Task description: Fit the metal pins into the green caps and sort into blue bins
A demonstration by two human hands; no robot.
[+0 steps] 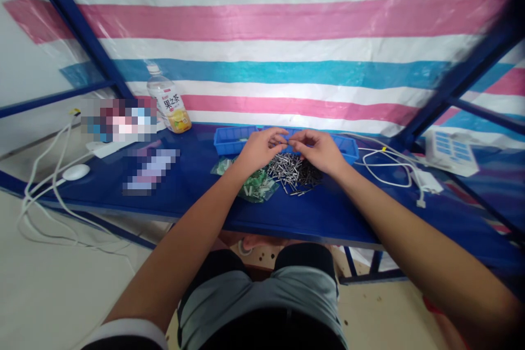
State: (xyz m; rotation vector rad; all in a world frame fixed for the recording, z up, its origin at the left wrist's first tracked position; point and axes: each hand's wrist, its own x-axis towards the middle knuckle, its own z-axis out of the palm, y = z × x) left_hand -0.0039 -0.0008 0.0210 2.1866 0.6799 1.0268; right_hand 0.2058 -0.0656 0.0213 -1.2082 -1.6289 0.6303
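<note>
My left hand [262, 149] and my right hand [319, 150] meet fingertip to fingertip above the desk. Both are closed in a pinch, and whatever small piece is between them is too tiny to name. Just below lies a loose pile of thin metal pins [287, 170], silvery at the left and darker at the right. Beside it, partly under my left forearm, is a clear plastic bag [259, 188] with small green and white pieces. Behind my hands stand blue plastic bins [230, 145], partly hidden by my fingers.
A drink bottle [174, 106] stands at the back left of the blue desk [197, 186]. White cables [388, 179] with a power adapter [427, 180] and a white device [451, 153] lie at the right. A round white piece [76, 172] rests near the left edge. Blue posts flank the striped sheet.
</note>
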